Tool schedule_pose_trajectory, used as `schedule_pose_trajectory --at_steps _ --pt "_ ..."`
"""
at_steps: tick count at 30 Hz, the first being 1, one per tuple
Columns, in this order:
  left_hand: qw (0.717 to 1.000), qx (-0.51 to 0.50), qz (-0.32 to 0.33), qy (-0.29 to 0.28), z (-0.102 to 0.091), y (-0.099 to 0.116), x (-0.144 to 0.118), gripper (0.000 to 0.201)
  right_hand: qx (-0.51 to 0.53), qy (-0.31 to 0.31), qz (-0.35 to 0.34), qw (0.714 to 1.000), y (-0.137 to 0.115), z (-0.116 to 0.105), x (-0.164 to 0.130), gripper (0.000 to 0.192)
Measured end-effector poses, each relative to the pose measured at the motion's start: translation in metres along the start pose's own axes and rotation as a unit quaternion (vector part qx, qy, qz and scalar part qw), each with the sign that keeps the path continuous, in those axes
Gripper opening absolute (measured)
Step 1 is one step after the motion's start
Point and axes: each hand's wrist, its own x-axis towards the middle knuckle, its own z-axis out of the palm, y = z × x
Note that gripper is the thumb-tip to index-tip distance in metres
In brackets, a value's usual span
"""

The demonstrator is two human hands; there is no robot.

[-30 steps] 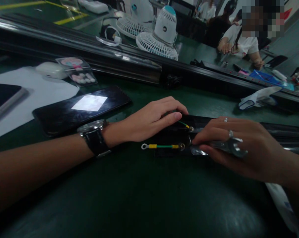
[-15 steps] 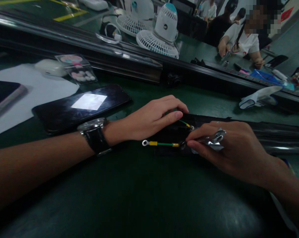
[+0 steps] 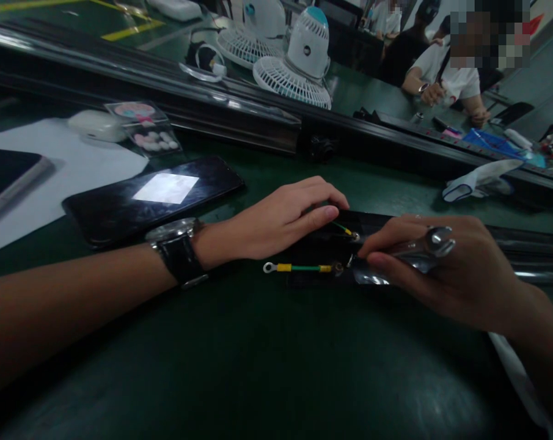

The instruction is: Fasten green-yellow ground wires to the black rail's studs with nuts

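Note:
My right hand [image 3: 445, 269] is closed around a silver wrench [image 3: 425, 245], its open jaw sticking up past the fingers. The wrench's other end points left, just short of a bolt [image 3: 338, 267] at a wire's terminal. That short green wire [image 3: 305, 268] has yellow sleeves and a bare ring terminal at its left end. It lies along the near side of a black bar [image 3: 368, 221]. My left hand [image 3: 283, 217], with a watch [image 3: 175, 247] on the wrist, rests over the bar's left part, fingers bent over the far edge. A second green wire [image 3: 343, 228] runs out from under its thumb.
A black phone [image 3: 120, 214] and white paper [image 3: 74, 171] lie to the left, near a clear packet of sweets [image 3: 154, 140]. Behind runs a long rail [image 3: 166, 91], with white fans [image 3: 294, 79] beyond. A glove [image 3: 478, 182] lies at right; a person [image 3: 459, 79] sits across.
My right hand has drawn back to the right with the wrench, away from the bolt, and the upper jaw has turned. My left hand has stayed in place.

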Motion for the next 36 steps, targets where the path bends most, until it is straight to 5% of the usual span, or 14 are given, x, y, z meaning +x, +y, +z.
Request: schedule_pose_trajectory --at_steps 14,23,30,36 --pt "1.000 0.002 -0.003 -0.001 0.001 -0.002 0.000 0.034 -0.008 0.021 0.003 1.000 -0.008 0.014 0.000 0.012" --pt "1.000 0.003 -0.004 0.000 0.001 0.000 0.000 0.034 -0.051 -0.079 -0.136 0.986 0.002 -0.005 0.000 0.013" --pt "1.000 -0.002 0.008 -0.001 0.000 -0.002 0.000 0.033 -0.032 0.045 -0.001 0.998 -0.005 -0.001 0.000 0.005" --pt "1.000 -0.001 0.003 0.001 0.001 -0.003 0.000 0.033 -0.035 0.052 0.005 0.998 -0.009 0.010 0.002 0.011"
